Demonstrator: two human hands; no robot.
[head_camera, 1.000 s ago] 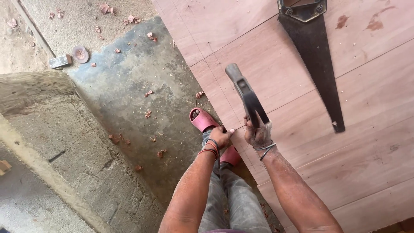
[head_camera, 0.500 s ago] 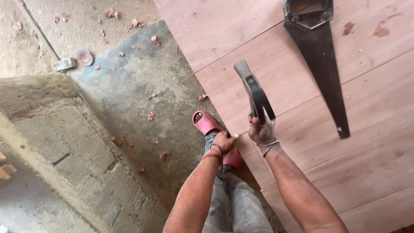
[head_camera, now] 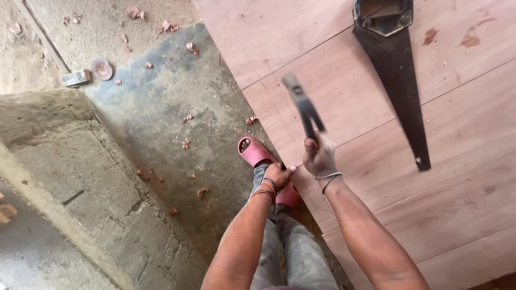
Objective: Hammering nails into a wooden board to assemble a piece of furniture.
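The right hand (head_camera: 319,157) is wrapped firmly around the handle of a hammer (head_camera: 302,104), which stands raised above the plywood sheet (head_camera: 457,161). Compared with one second ago, the hammer head appears blurred and sits slightly further left and more upright, which indicates a swing in progress rather than a rest position. The left hand (head_camera: 279,174) has its fingertips pressed together at the near edge of the sheet, apparently pinching something small; whether a nail is held there cannot be told. That hand has kept its place at the edge across the interval. In my judgement, the work in hand is striking at the point the left hand steadies.

A handsaw (head_camera: 395,80) lies flat on the sheet, well apart from both hands, blade pointing toward the person; it has not shifted. A pink sandal (head_camera: 255,152) on the person's foot rests on the concrete floor (head_camera: 161,123), just beside the sheet's edge. The floor is rough, stained dark in a patch, and scattered with reddish chips. A low concrete ledge (head_camera: 70,161) runs at left. A small round lid (head_camera: 101,69) and a small block lie beyond it.
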